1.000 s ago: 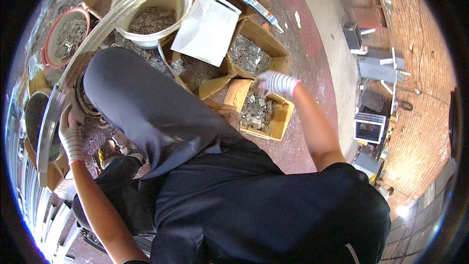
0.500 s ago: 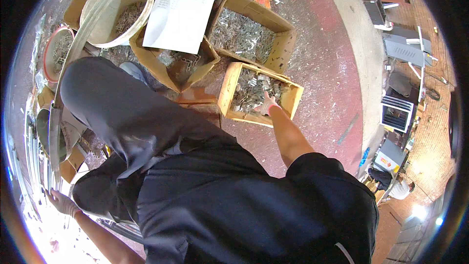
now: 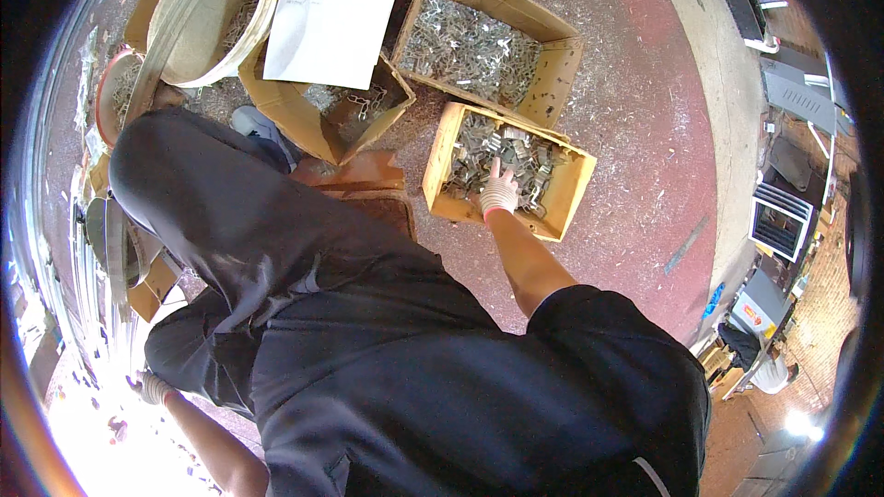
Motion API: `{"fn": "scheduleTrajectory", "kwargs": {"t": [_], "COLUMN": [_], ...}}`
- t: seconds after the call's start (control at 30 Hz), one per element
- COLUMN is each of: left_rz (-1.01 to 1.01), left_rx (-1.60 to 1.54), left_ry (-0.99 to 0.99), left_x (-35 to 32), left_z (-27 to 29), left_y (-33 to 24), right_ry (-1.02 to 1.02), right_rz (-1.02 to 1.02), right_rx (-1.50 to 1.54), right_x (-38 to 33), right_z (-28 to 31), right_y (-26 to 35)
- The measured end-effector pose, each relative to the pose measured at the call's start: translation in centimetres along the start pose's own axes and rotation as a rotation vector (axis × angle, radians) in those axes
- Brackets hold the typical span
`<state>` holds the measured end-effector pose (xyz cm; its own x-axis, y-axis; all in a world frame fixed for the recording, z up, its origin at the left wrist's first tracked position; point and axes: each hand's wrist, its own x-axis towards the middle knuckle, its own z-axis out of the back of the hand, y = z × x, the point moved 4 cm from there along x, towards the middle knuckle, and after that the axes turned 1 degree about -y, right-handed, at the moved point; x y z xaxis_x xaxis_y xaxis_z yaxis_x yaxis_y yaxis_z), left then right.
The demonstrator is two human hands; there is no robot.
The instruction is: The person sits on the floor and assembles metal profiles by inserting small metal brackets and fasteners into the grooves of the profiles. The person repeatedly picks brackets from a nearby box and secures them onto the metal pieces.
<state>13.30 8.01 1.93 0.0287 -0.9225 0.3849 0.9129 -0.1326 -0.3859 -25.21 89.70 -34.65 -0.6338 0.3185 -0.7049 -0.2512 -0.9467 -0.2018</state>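
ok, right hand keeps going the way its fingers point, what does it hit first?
The right hand points into the near cardboard box, fingers on the small metal clips piled there. Those come first; past them, probably the box's far wall, though depth is unclear.

Shiny metal clips (image 3: 502, 149), matt cardboard box (image 3: 440, 166)

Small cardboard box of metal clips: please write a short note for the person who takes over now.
Right hand, in a white glove, reaches into the small cardboard box of shiny metal clips; its grip cannot be judged. Left hand, gloved, is low by the left knee, apart from the boxes. Larger cardboard box of clips lies just beyond. Done: hand is at the clips. Left: none lifted out yet.
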Motion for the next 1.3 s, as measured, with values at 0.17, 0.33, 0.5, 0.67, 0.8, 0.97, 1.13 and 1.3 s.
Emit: {"fn": "scheduleTrajectory", "kwargs": {"t": [0.17,0.33,0.5,0.67,0.8,0.97,1.13,1.3], "left_rz": [0.075,0.071,-0.061,-0.176,-0.332,-0.489,-0.504,-0.551], "left_rx": [-0.198,-0.305,-0.008,0.045,-0.354,-0.576,-0.847,-1.018], "left_ry": [0.083,0.11,0.098,0.124,0.258,0.498,0.663,0.822], "left_x": [0.2,1.4,-1.3,-2.4,-3.9,-9.4,-17.7,-24.4], "left_z": [-0.8,-1.6,-0.3,-0.8,-4.0,-8.0,-6.9,-4.1], "left_y": [0.2,1.2,-3.3,-8.0,-12.8,-21.9,-30.9,-39.6], "right_ry": [0.073,0.203,0.509,0.421,0.569,0.56,0.528,0.522], "right_rz": [0.046,0.133,0.063,0.131,0.142,0.225,0.316,0.466], "right_rx": [-0.047,0.03,0.707,0.862,1.258,1.381,1.405,1.401], "right_x": [0.3,1.1,2.0,3.3,1.3,-2.2,-4.0,-5.8], "right_z": [1.1,3.1,4.3,6.5,9.8,15.5,19.2,21.6], "right_y": [-0.4,-1.9,-4.9,-7.3,-7.3,-5.2,-3.2,-2.2]}}
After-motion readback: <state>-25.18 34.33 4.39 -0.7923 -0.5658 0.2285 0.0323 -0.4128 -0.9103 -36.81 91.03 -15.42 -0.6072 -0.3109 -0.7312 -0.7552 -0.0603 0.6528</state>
